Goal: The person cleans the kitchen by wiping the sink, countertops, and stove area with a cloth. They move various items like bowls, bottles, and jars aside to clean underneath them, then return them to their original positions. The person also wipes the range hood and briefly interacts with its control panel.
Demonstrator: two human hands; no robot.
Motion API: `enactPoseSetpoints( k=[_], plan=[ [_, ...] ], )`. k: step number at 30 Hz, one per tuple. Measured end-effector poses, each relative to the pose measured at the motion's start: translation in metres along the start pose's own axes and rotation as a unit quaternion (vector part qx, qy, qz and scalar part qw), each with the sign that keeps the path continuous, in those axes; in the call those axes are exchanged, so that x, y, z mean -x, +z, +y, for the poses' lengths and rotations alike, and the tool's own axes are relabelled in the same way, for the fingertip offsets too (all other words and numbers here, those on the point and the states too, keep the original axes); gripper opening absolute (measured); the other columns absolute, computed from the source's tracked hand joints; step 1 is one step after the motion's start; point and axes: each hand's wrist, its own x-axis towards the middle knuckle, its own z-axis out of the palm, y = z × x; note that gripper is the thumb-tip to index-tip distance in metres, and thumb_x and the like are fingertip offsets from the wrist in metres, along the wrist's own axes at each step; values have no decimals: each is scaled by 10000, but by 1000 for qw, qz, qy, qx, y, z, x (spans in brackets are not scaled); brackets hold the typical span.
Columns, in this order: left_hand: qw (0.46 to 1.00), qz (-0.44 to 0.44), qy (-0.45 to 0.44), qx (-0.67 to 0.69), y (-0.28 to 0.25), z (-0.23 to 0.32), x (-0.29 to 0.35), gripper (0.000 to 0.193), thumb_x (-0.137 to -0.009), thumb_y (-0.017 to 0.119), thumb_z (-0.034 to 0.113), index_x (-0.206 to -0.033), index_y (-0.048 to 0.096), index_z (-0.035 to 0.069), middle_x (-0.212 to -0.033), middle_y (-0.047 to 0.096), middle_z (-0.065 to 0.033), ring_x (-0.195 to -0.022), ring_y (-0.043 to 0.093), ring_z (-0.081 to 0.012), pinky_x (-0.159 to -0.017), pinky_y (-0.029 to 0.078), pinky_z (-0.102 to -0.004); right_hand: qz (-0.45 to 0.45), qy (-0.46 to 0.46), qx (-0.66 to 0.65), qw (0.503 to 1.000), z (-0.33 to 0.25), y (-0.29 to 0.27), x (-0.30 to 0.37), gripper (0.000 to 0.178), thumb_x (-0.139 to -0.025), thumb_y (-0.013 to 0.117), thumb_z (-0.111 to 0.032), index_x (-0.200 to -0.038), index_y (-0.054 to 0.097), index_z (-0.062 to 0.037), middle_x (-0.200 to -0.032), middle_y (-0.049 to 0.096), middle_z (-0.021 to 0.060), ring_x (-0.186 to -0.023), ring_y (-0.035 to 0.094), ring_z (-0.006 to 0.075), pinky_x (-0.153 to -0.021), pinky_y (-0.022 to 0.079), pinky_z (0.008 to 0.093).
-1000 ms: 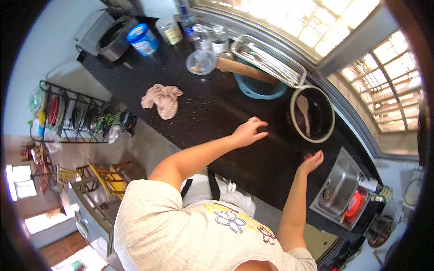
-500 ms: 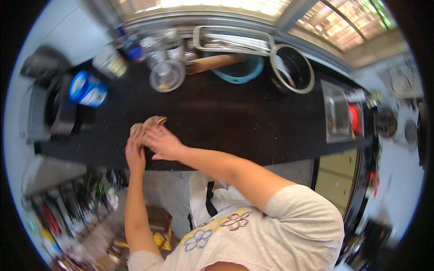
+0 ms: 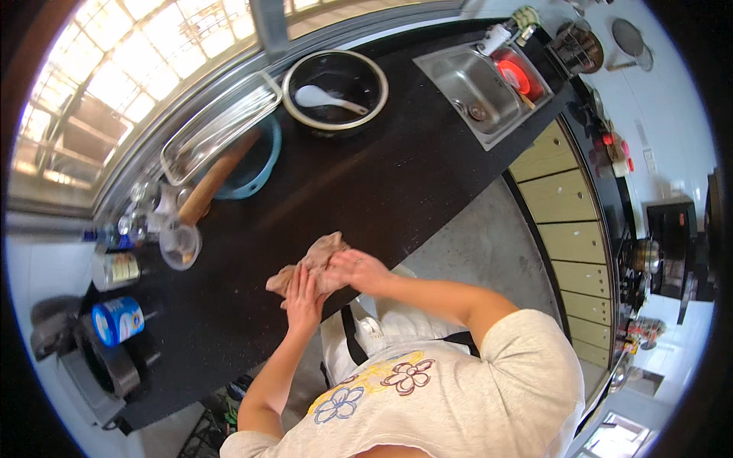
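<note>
A crumpled brownish-pink cloth (image 3: 325, 247) lies bunched on the dark countertop (image 3: 229, 320), close to its front edge. My left hand (image 3: 304, 301) holds its near side, fingers laid over the folds. From the right, my right hand (image 3: 360, 272) presses down on the cloth's other end, with its fingertips on the fabric. Both hands are side by side and closed on the cloth. The folds hide the cloth's underside.
Along the window stand a black pot (image 3: 336, 126) with a white ladle (image 3: 317, 97), a blue basin (image 3: 263, 168), a glass dish (image 3: 221, 126) and a wooden rolling pin (image 3: 217, 183). A blue tub (image 3: 118, 320) is at left; a steel sink (image 3: 489, 91) is far right.
My view has turned toward the right, bringing the sink fully into sight. Both hands and the cloth have moved right along the counter, and the cloth is more spread.
</note>
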Motion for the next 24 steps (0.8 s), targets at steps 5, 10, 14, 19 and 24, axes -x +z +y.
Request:
enactPoseSetpoints(
  k=[5,10,14,19,24],
  plan=[
    [991,-58,75,-93,71,57,-169,697,-875,670,264,-1480,400,48,-1578,339,-184,-1491,270,-348,-1172,151,-644,6,189,96,977,138,-59,34,525,-812,578,-71,-1319,625,-199,-1410,562,106,-1370,465,277,-1172,289,487],
    [992,-2,97,-76,161,125,-357,695,-909,618,261,-1511,348,44,-1587,317,-175,-1469,286,-373,-1183,154,-606,52,321,143,935,306,-121,32,458,-892,523,-102,-1340,597,-159,-1519,452,92,-1452,349,284,-1202,235,469],
    [989,17,64,-132,211,152,-476,658,-923,588,248,-1497,358,22,-1597,290,-180,-1474,258,-388,-1190,151,-590,92,410,119,900,401,-143,-2,490,-904,550,-173,-1393,547,-133,-1556,404,74,-1479,299,265,-1215,204,453],
    [986,0,149,-70,207,154,-477,615,-913,603,202,-1465,393,29,-1539,370,-173,-1443,303,-389,-1183,210,-556,136,376,134,907,405,-135,30,430,-918,517,-157,-1336,590,-95,-1508,444,145,-1439,346,359,-1195,251,475],
    [973,-118,194,-34,178,169,-336,656,-876,648,165,-1475,397,72,-1535,379,-162,-1452,297,-390,-1174,248,-551,158,358,86,916,267,-130,124,402,-915,498,-114,-1295,615,-55,-1418,508,195,-1408,380,387,-1170,321,500]
  ],
)
